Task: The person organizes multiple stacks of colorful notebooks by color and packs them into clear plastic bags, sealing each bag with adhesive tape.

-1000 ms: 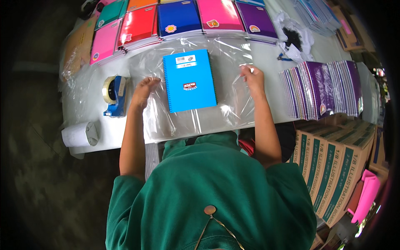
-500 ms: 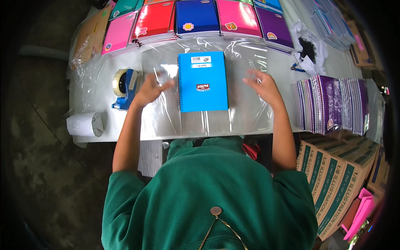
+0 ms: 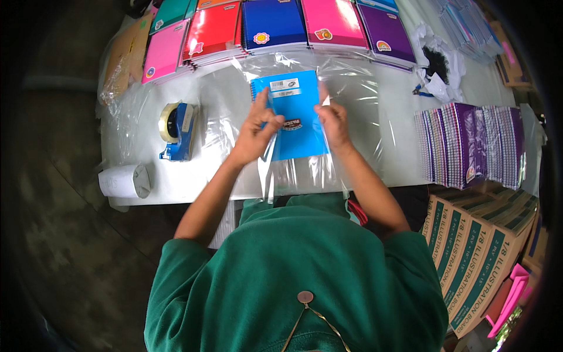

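Observation:
A blue spiral notebook (image 3: 299, 138) lies with its cover labels facing up on a sheet of clear plastic film (image 3: 358, 155). Film rises along the notebook's left side and partly laps over it. My left hand (image 3: 256, 130) is at that left edge, fingers stretched out and thumb over the cover, against the film. At the right edge, my right hand (image 3: 334, 124) has its fingers curled in a pinch on the film. The blue tape dispenser (image 3: 186, 134) with a roll of clear tape stands left of my left hand.
Stacks of colourful notebooks, including a dark blue one (image 3: 274, 23), line the far side. Purple notebooks (image 3: 469, 144) stand in a row at right, above cardboard boxes (image 3: 475, 252). A white wrapped bundle (image 3: 124, 180) sits at the near left corner; pliers (image 3: 421, 90) lie by a white bag (image 3: 454, 70).
Both hands have come inward from beside the notebook to its edges. The film is now lifted and drawn over the notebook's sides. The notebook has tilted slightly.

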`<state>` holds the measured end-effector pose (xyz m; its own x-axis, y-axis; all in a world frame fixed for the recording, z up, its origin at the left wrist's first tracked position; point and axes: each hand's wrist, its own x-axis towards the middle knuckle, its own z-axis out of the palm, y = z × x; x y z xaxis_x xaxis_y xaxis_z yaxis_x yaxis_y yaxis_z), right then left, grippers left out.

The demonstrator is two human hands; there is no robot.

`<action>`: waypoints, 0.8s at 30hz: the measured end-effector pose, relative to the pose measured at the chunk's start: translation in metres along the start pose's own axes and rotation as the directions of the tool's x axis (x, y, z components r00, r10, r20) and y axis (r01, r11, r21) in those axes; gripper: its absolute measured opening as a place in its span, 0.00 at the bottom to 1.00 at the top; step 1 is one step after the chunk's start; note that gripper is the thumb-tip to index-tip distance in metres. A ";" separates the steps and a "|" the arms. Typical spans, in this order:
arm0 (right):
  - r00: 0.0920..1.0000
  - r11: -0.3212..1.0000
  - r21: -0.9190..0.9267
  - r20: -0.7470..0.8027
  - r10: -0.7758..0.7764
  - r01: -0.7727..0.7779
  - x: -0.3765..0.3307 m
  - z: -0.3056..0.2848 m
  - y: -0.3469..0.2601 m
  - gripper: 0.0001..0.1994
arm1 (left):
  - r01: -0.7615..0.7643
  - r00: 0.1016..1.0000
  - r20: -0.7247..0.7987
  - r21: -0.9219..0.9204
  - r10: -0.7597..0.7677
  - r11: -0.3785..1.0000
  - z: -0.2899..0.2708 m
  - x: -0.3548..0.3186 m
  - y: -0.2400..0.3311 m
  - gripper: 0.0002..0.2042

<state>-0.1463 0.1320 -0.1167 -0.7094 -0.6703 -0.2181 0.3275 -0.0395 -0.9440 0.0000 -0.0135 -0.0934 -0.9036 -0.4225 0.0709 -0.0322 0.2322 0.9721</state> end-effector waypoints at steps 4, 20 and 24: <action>0.891 0.897 -0.150 0.265 -0.370 0.417 -0.013 0.009 0.022 0.11 | -0.002 0.997 0.072 0.331 -0.023 0.943 0.045 -0.012 -0.011 0.13; 0.875 0.341 -0.809 0.408 -0.260 0.478 -0.024 0.041 0.015 0.13 | -0.168 0.778 0.538 0.675 -0.324 0.718 -0.090 0.178 -0.016 0.10; 0.864 0.369 -0.786 0.401 -0.305 0.495 -0.026 0.042 0.018 0.12 | -0.501 0.855 0.305 0.694 0.420 0.516 -0.068 0.246 0.007 0.13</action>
<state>-0.0959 0.1171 -0.1178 -0.4626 -0.8640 0.1988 -0.7211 0.2363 -0.6513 -0.1936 -0.1750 -0.0543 -0.9163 0.0039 0.4004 0.1399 0.9401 0.3110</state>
